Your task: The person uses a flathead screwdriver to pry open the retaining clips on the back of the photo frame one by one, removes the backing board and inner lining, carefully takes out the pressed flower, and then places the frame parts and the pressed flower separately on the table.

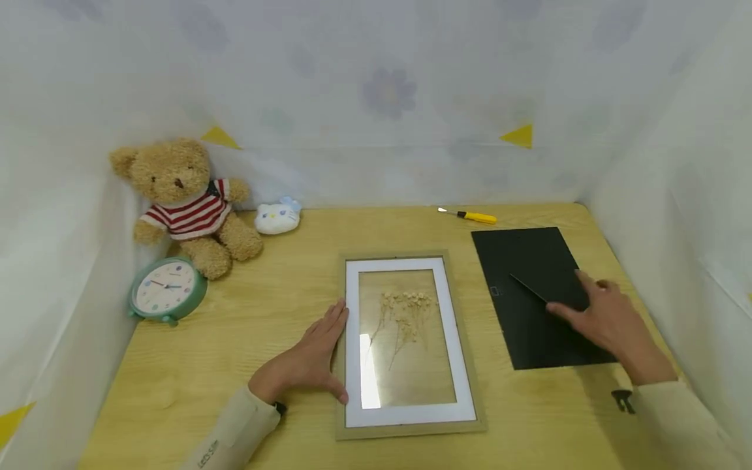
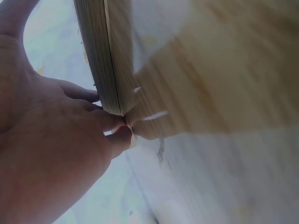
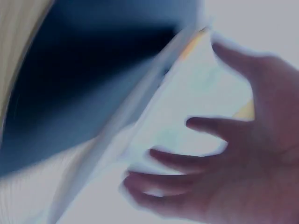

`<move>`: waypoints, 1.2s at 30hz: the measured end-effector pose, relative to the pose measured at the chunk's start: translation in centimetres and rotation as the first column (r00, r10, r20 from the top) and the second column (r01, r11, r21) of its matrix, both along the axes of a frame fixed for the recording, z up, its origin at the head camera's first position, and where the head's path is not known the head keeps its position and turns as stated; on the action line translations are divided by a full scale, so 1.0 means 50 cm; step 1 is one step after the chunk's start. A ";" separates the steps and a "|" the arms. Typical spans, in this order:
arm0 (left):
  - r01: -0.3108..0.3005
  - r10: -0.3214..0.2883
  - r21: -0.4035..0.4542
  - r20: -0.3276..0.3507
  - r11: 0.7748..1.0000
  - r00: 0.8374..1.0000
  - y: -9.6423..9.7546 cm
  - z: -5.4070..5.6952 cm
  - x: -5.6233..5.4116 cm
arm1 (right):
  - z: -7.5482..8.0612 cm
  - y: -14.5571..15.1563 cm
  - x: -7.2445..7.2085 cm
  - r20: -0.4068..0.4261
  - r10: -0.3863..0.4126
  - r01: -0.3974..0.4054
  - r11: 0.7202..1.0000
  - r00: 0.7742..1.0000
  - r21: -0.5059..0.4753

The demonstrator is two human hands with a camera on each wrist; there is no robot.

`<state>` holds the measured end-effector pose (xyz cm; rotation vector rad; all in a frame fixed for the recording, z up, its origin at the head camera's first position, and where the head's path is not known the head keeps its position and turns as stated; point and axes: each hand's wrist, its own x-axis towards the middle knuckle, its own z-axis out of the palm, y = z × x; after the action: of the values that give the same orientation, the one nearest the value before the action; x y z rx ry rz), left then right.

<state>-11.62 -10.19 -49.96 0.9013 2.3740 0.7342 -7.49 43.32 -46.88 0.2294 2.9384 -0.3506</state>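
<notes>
At the middle of the tabletop, in the head view, the left hand rests against the left side of a wooden picture frame, fingers together along the rim, thumb set apart near the lower corner; this grip is spread. The right hand is over the right part of a black panel, thumb and fingers wide apart, the thumb tip at the end of a thin dark strip; whether they touch, I cannot tell. Inside the frame, a white mat borders dried flowers. A strip of wood grain separates frame and panel. A screwdriver lies beyond the panel; at the far left are a teddy bear, a clock and a cat-faced plush, before flower-patterned walls.

From the left wrist, fingertips meet the frame's edge at a corner.

From the right wrist, the picture is blurred: the fingers are splayed, apart from the dark panel at left, with pale wall behind.
</notes>
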 end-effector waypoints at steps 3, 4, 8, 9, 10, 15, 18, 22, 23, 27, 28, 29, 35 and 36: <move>0.009 -0.008 -0.019 0.025 1.000 1.000 -0.001 -0.007 0.013 | -0.015 -0.052 0.042 0.151 0.023 -0.024 1.000 0.988 0.001; 0.007 -0.006 -0.017 0.027 1.000 1.000 -0.001 -0.007 0.015 | -0.021 -0.062 0.049 0.191 0.019 -0.019 1.000 0.981 0.003; -0.006 0.006 0.000 0.007 1.000 1.000 0.001 -0.005 0.017 | -0.041 -0.078 0.057 0.211 -0.015 0.014 1.000 0.977 0.005; -0.007 0.007 0.001 0.004 1.000 1.000 0.001 -0.004 0.016 | -0.043 -0.078 0.055 0.207 -0.016 0.016 1.000 0.978 0.002; -0.009 0.009 0.004 0.000 1.000 1.000 0.001 -0.004 0.016 | -0.046 -0.078 0.052 0.203 -0.016 0.017 1.000 0.979 -0.001; -0.012 0.012 -0.002 0.005 1.000 1.000 0.000 -0.002 0.014 | -0.050 -0.070 0.034 0.197 -0.001 0.006 1.000 0.980 -0.025; -0.013 0.013 -0.006 0.010 1.000 1.000 -0.001 -0.001 0.012 | -0.049 -0.064 0.022 0.195 0.014 -0.009 1.000 0.981 -0.029; -0.015 0.015 0.007 0.005 1.000 1.000 -0.002 0.000 0.011 | -0.047 -0.057 0.004 0.191 0.035 -0.030 0.999 0.981 -0.030; -0.014 0.014 0.008 0.002 1.000 1.000 -0.002 0.001 0.010 | -0.047 -0.056 -0.001 0.190 0.039 -0.034 0.999 0.981 -0.031; -0.006 0.006 0.012 -0.010 1.000 1.000 -0.002 0.001 0.008 | -0.048 -0.050 -0.017 0.188 0.050 -0.043 0.998 0.981 -0.040; -0.004 0.004 0.013 -0.013 1.000 1.000 -0.002 0.000 0.008 | -0.048 -0.048 -0.021 0.189 0.052 -0.045 0.998 0.981 -0.041; -0.001 0.001 0.011 -0.016 1.000 1.000 -0.002 0.000 0.007 | -0.048 -0.046 -0.025 0.189 0.053 -0.046 0.998 0.981 -0.040; 0.003 -0.003 0.013 -0.021 1.000 1.000 -0.003 -0.002 0.003 | -0.046 -0.040 -0.045 0.203 0.059 -0.051 0.998 0.977 -0.043; 0.003 -0.003 0.013 -0.021 1.000 1.000 -0.003 -0.002 0.003 | -0.045 -0.038 -0.048 0.205 0.061 -0.053 0.998 0.977 -0.046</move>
<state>-11.47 -10.33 -50.04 0.9221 2.3884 0.7437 -9.89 41.40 -49.13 0.1650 2.7246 -0.3540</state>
